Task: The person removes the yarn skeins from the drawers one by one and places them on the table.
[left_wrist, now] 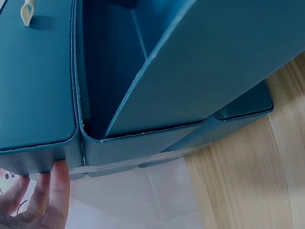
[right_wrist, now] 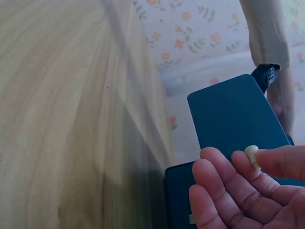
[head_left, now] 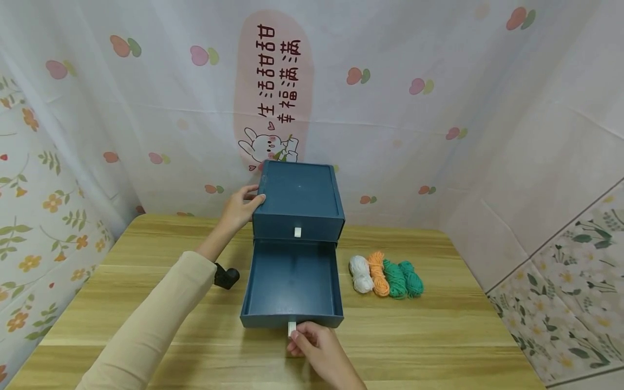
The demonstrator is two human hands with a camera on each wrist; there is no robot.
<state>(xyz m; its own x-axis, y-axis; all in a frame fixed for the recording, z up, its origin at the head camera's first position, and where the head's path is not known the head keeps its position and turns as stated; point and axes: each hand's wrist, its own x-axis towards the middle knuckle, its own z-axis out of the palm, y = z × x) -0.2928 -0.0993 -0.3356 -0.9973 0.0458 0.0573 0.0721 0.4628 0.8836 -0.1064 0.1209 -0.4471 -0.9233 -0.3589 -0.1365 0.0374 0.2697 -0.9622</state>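
Observation:
A dark blue drawer cabinet (head_left: 299, 189) stands against the back curtain. Its lower drawer (head_left: 292, 281) is pulled far out toward me, its bare blue floor showing. My left hand (head_left: 241, 208) rests at the cabinet's upper left side, thumb at the top edge; in the left wrist view its straight fingers (left_wrist: 58, 191) press on the side wall. Below the drawer's front, my right hand (head_left: 317, 346) pinches the white fabric pull tab (head_left: 292, 328) between thumb and index finger. The right wrist view shows this tab as a small loop (right_wrist: 251, 155), the other fingers loosely bent.
Right of the cabinet lie a white yarn skein (head_left: 361, 274), an orange one (head_left: 378, 274) and two green ones (head_left: 395, 279). The closed upper drawer carries a white tab (head_left: 297, 232). A black wrist camera (head_left: 226, 277) sits on my left wrist. Wooden table (head_left: 439, 336) underneath.

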